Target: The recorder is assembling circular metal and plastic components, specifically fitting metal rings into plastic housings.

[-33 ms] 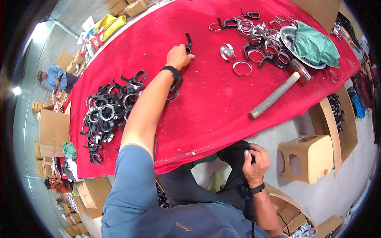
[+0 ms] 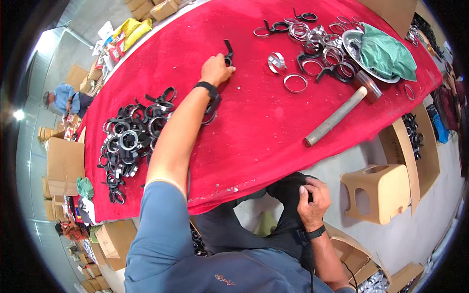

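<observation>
My left hand (image 2: pixel 216 71) reaches far out over the red cloth. Its fingers close round a black ring clamp with a lever (image 2: pixel 228 47), partly hidden by the hand. Another ring clamp (image 2: pixel 209 117) shows partly beside my left wrist. To the left of my forearm lies a heap of black and silver ring clamps (image 2: pixel 128 140). Low at the right, my right hand (image 2: pixel 313 205) rests by my knee with its fingers curled in. What it holds, if anything, is hidden.
On the red-covered table (image 2: pixel 244 146) lie a hammer (image 2: pixel 337 117), loose metal rings (image 2: pixel 295 83) and a white basin (image 2: pixel 351 46) with green cloth (image 2: pixel 388 53). A beige stool (image 2: pixel 376 193) and cardboard boxes (image 2: pixel 66 166) stand around. Another person (image 2: pixel 66 97) is far left.
The whole scene sits slightly farther left in the picture. Both hands keep the same poses, and the clamp stays in my left hand.
</observation>
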Motion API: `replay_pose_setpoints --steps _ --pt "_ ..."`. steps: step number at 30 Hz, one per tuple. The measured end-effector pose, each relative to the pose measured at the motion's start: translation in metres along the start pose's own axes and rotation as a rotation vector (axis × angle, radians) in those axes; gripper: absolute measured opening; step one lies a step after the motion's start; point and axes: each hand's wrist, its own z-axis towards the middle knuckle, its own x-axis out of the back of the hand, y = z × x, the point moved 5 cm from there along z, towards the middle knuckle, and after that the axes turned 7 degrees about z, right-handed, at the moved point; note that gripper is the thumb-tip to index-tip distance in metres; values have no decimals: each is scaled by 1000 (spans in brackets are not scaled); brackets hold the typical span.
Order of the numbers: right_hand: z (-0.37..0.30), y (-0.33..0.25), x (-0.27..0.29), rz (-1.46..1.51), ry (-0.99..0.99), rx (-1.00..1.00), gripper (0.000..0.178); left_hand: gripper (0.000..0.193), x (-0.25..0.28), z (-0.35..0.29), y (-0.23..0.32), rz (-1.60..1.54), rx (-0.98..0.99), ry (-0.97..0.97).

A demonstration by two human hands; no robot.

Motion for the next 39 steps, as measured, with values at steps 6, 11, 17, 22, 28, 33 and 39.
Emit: replay_pose_setpoints --steps 6,11,17,22,28,33,39 --pt "143 -35 2 -5 13 233 25 80 49 -55 4 -517 67 -165" --pt "272 -18 -66 -290 -342 453 25 78 97 -164 15 -1302 82 -237" --pt "299 31 -114 -548 -624 410 23 79 137 -297 -9 -1452 84 -120" --pt "270 -11 -128 -265 -666 243 30 73 143 -380 -42 -1534 147 -29" --pt "195 -32 -159 503 -798 -624 24 82 142 -444 -53 -1905 148 -41" --pt "203 -33 -149 -449 -545 316 27 85 131 -482 -64 -2079 154 -45" --pt "195 -74 -154 -461 -794 337 59 83 124 -531 -96 -2091 158 38"
